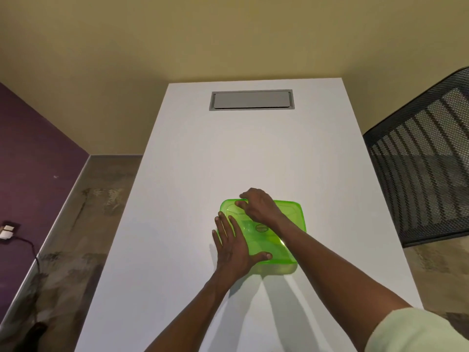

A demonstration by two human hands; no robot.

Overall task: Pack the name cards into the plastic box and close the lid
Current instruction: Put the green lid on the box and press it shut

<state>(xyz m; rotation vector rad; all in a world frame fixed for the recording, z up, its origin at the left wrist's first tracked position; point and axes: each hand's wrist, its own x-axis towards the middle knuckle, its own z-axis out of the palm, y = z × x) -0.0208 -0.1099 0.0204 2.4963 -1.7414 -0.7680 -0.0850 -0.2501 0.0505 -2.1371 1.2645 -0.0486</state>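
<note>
A translucent green plastic box (291,224) stands on the white table (193,174), with its green lid lying on top. My left hand (232,246) lies flat along the lid's left side, fingers straight and thumb stretched across the near edge. My right hand (258,205) is over the far left part of the lid, fingers bent down onto the far rim and thumb on the lid's top. No name cards show; the box's contents are blurred through the plastic.
A grey cable hatch (251,99) is set into the table's far end. A black mesh chair back (421,174) stands close to the table's right edge. On the left are the floor and a purple wall with a socket and cable (7,231).
</note>
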